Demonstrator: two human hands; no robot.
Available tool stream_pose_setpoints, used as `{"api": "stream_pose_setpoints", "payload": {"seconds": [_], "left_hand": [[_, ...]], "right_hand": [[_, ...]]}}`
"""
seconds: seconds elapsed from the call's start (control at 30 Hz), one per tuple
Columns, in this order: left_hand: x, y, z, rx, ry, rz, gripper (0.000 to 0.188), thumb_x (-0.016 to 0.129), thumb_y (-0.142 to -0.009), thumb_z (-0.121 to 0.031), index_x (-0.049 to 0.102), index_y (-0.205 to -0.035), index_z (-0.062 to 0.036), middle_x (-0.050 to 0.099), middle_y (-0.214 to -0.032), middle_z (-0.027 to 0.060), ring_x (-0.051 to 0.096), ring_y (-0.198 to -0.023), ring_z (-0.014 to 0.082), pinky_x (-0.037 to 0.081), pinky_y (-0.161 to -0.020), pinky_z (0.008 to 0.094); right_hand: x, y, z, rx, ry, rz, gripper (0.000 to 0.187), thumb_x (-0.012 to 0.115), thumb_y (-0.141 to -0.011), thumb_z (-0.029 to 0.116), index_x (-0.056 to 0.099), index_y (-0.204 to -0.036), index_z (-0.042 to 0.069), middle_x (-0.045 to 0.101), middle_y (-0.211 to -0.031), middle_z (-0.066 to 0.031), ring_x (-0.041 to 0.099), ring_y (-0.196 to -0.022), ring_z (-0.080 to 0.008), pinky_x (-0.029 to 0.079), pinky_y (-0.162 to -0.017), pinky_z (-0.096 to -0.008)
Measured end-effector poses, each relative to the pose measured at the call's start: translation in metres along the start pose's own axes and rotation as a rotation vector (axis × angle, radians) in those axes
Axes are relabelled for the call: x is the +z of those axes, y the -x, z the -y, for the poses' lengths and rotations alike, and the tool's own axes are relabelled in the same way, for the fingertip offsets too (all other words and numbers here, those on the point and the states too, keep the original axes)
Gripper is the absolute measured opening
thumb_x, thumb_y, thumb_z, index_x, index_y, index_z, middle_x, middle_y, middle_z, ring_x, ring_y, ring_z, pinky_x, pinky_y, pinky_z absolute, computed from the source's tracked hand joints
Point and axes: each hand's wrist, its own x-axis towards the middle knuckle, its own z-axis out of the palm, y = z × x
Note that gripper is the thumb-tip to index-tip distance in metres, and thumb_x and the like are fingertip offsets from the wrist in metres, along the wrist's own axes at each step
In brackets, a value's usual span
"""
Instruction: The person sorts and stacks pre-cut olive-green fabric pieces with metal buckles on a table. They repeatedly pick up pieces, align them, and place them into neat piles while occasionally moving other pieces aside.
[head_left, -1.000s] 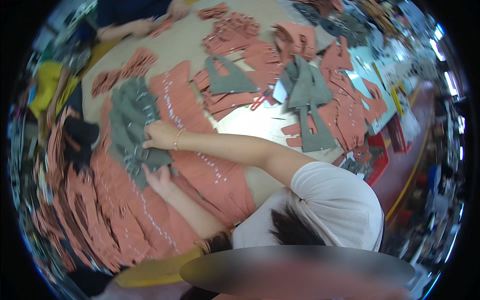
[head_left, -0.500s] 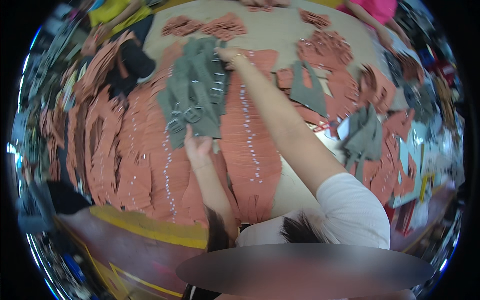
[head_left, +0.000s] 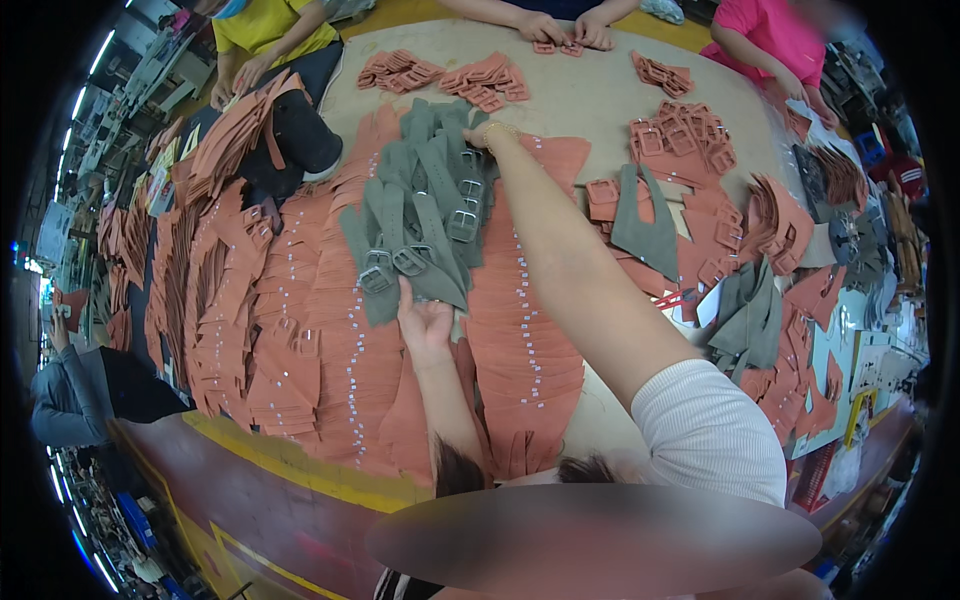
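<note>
A loose pile of grey-green buckled straps point(head_left: 425, 215), soft and leather-like with metal buckles, lies on top of terracotta pieces in the middle of the table. My left hand point(head_left: 427, 322) is at its near edge, palm partly up, one digit over the material and the other fingers curled at the edge. With the arm stretched far out, my right hand point(head_left: 482, 134) grips the pile's far right edge, its fingertips partly hidden by the straps. Under and around the pile, terracotta pieces point(head_left: 525, 330) lie overlapped in long rows with small white tags.
Terracotta buckled straps point(head_left: 685, 135) are heaped at the right, near a grey-green piece point(head_left: 640, 225) and a folded grey-green stack point(head_left: 748, 315). A black rounded form point(head_left: 305, 135) stands at the left. Co-workers' hands point(head_left: 565, 28) are busy at the far edge; other people stand at both far corners.
The whole view has shifted, so the table sits lower and further right and a far co-worker's hands show. Both my hands stay at the same places on the grey-green pile.
</note>
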Motion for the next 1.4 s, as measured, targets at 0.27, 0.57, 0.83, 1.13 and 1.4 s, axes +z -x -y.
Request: {"api": "stream_pose_setpoints", "payload": {"seconds": [0.27, 0.57, 0.83, 1.13, 1.4], "left_hand": [[0.009, -0.003, 0.003, 0.002, 0.065, 0.042, 0.044, 0.065, -0.096, -0.022, 0.052, -0.135, -0.0053, 0.055, -0.138, 0.0079, 0.05, -0.13, 0.027, 0.036, -0.113, 0.0483], [0.012, -0.003, 0.0, 0.021, 0.049, 0.032, 0.043, 0.064, -0.096, -0.025, 0.054, -0.134, -0.0057, 0.055, -0.141, 0.0077, 0.049, -0.132, 0.0271, 0.034, -0.115, 0.0475], [0.015, -0.003, 0.004, 0.043, 0.045, -0.017, 0.043, 0.062, -0.098, -0.026, 0.054, -0.133, -0.0051, 0.055, -0.14, 0.0081, 0.048, -0.132, 0.0263, 0.034, -0.116, 0.0457], [-0.001, -0.016, 0.0, -0.01, 0.067, -0.001, 0.04, 0.06, -0.099, -0.024, 0.053, -0.133, -0.005, 0.054, -0.142, 0.0081, 0.047, -0.133, 0.0258, 0.031, -0.117, 0.0457], [-0.019, -0.021, -0.027, -0.08, -0.038, 0.219, 0.037, 0.064, -0.092, -0.017, 0.059, -0.125, -0.0022, 0.058, -0.137, 0.0111, 0.051, -0.128, 0.0262, 0.034, -0.115, 0.0458]], "right_hand": [[-0.01, 0.06, 0.004, -0.052, -0.212, -0.058, 0.068, 0.053, -0.09, 0.062, 0.065, -0.128, 0.007, 0.063, -0.132, -0.0143, 0.06, -0.122, -0.0292, 0.043, -0.106, -0.0411], [-0.024, 0.055, -0.009, -0.057, -0.366, 0.097, 0.061, 0.069, -0.081, 0.065, 0.059, -0.073, 0.005, 0.05, -0.062, -0.0045, 0.046, -0.051, -0.0175, 0.038, -0.045, -0.0345], [0.006, 0.034, -0.011, -0.162, -0.853, 0.37, 0.053, 0.067, -0.089, 0.049, 0.064, -0.109, 0.0, 0.069, -0.095, -0.0092, 0.065, -0.074, -0.021, 0.054, -0.065, -0.0376], [0.009, 0.095, -0.018, -0.364, -1.474, 0.528, 0.036, 0.065, -0.094, 0.015, 0.058, -0.122, -0.004, 0.07, -0.109, -0.0121, 0.071, -0.088, -0.0191, 0.061, -0.077, -0.0355], [0.012, 0.139, -0.003, -0.609, -1.589, 0.612, 0.039, 0.066, -0.091, 0.013, 0.057, -0.127, 0.001, 0.068, -0.116, -0.0084, 0.068, -0.095, -0.0168, 0.058, -0.083, -0.0354]]}}
